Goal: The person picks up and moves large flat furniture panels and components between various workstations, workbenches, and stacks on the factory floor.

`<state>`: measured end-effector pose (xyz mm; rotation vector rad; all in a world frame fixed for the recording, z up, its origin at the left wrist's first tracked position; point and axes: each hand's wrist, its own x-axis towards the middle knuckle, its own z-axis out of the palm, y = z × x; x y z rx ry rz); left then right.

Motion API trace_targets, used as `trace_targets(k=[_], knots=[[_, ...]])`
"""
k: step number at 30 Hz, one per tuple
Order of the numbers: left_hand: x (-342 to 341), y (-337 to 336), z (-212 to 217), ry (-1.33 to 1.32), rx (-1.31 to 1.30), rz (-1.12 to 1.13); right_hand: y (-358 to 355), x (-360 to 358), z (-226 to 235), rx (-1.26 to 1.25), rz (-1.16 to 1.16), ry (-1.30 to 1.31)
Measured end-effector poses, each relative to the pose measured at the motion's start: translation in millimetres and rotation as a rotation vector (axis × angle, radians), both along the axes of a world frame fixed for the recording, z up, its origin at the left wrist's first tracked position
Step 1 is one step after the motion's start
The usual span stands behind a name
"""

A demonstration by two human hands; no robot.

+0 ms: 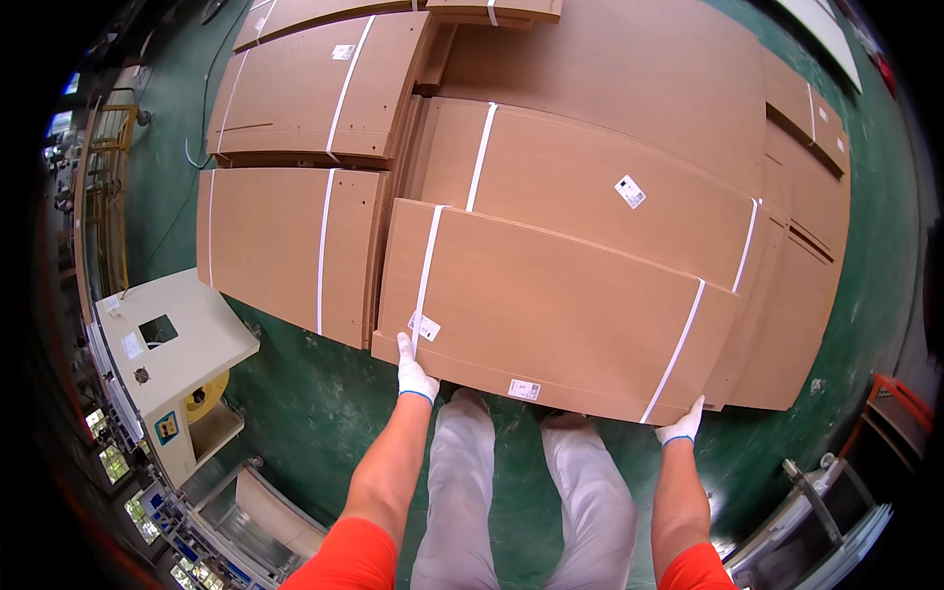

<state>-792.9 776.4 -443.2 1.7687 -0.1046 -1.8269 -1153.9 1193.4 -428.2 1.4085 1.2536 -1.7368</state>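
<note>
Left hand (417,378) and right hand (680,423) have got the pack (551,305) pinched by its near edge, fingers partly hidden. Cream machine (177,315) sits off the pack's left, strapped stack (270,251) just left of it, bundle (570,162) right behind it.

Two gloved hands (417,378) (678,426), one near board bundle (551,310), two white straps (428,273) (675,352)

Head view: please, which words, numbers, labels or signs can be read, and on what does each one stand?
No text is readable here.
Nearest strapped stack: two white labels, print too small.
Stack behind it: one white label, too small.
Upper-left stack: one white label, too small.
Cream machine: white stickers and a blue sign, too small.
</note>
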Motion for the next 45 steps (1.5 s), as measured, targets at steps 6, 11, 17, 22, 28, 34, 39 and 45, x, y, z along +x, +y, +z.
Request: trace_targets(k=[6,11,17,22,28,34,39,45], knots=[[1.5,-3.3,-3.5,-0.087,0.002,-0.031,0.2,-1.1,6.5,0.052,0.029,0.013],[-3.7,-17.4,3.5,-0.164,0.044,-0.093,5.4,-10.9,27.5,0.138,0.278,-0.119],[16.1,40.8,90.5,-0.620,-0.356,-1.072,-16.3,95.2,113.9,0.392,0.742,0.110],[26.9,84.6,254.1,-0.157,-0.355,-1.440,29.7,218.7,165.7,0.489,1.606,0.417],[38.8,64.6,625.1,0.615,-0.996,-1.152,5.1,238.2,209.2,0.186,1.575,0.393],[161.6,151.6,903.0,1.378,-2.387,-1.019,-33.6,198.0,280.9,0.164,1.737,0.400],[267.3,240.9,922.7,0.875,-3.047,-0.667,-35.2,151.9,235.3,0.209,1.760,0.286],[402.8,307.5,935.6,0.273,-2.981,-0.809,-113.1,293.7,333.2,0.470,2.394,0.541]])
